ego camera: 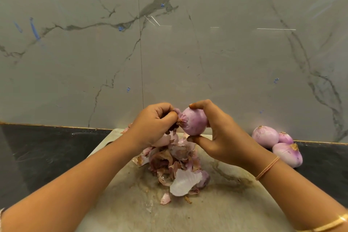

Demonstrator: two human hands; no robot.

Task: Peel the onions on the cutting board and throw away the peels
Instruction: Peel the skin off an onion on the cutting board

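From the head camera, your right hand point(222, 133) grips a pale purple, partly peeled onion point(194, 122) between curled fingers above and thumb below, holding it in the air over the far end of the stained pale cutting board point(216, 209). Your left hand point(156, 124) is curled at the onion's left end, pinching a loose flap of purple skin point(180, 118) there. Directly beneath both hands, a heap of dry pink and brown onion peels point(175, 160) lies on the board. To the right, off the board, three peeled purple onions point(265, 136) sit clustered together on the dark worktop point(47, 152), against the grey veined marble wall point(188, 52).
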